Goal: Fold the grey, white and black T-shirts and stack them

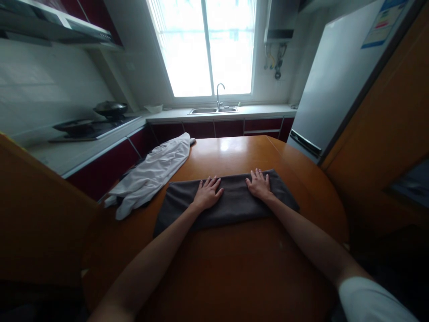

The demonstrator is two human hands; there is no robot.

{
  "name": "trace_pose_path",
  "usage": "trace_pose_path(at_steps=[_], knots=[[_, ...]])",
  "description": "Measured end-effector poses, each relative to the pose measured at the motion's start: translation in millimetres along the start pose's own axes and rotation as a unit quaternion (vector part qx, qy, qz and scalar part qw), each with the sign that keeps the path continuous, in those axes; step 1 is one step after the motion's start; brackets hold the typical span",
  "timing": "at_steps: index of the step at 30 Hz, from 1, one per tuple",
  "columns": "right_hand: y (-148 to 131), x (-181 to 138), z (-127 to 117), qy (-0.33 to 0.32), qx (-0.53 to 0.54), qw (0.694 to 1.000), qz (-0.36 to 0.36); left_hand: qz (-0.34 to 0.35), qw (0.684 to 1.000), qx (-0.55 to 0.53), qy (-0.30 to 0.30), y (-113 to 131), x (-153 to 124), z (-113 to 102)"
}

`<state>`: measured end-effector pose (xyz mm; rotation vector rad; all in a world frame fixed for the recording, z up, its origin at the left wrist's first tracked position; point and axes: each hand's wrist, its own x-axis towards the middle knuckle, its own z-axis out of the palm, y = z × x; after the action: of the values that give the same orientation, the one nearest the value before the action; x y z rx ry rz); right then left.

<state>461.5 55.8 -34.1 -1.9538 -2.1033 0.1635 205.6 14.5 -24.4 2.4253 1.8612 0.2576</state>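
A dark grey folded cloth [233,203], perhaps a garment, lies as a long flat rectangle across the wooden table [234,268]. On its left half my left hand [207,193] rests palm down, fingers spread. My right hand [259,184] presses flat near the far edge of its right half, fingers apart too. Neither hand grips anything. To the left, a pale grey garment [156,167] lies loosely on the table, with darker fabric partly hidden beneath it.
Behind the table runs a counter with a sink [214,110] and tap [219,96] under a window. A stove with a lidded pan [110,108] stands at the left. The fridge [338,76] is at the right.
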Motion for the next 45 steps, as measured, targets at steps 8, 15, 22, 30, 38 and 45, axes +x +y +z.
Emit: trace_pose_path(at_steps=[8,15,22,30,38,45], knots=[[-0.7,1.5,2.8,0.004,-0.004,1.000,0.009,-0.007,0.999,0.031,-0.010,4.2,-2.6,-5.3],[1.0,3.1,6.6,0.016,0.000,1.000,0.005,-0.010,0.999,0.039,-0.013,5.9,-2.8,-6.0],[1.0,2.8,6.0,0.019,0.007,1.000,0.004,-0.006,0.999,0.036,-0.023,10.4,-5.0,-14.7],[-0.1,1.8,4.2,0.021,0.024,0.999,0.004,0.081,0.996,0.002,-0.021,50.1,-21.2,-3.4],[-7.7,-11.6,-17.5,0.085,0.075,0.993,-0.022,0.079,0.997,0.001,-0.022,52.4,-26.3,9.5],[-14.0,-44.8,-27.9,0.065,0.085,0.987,-0.123,0.108,0.992,-0.049,-0.045,32.2,-18.3,-19.3]])
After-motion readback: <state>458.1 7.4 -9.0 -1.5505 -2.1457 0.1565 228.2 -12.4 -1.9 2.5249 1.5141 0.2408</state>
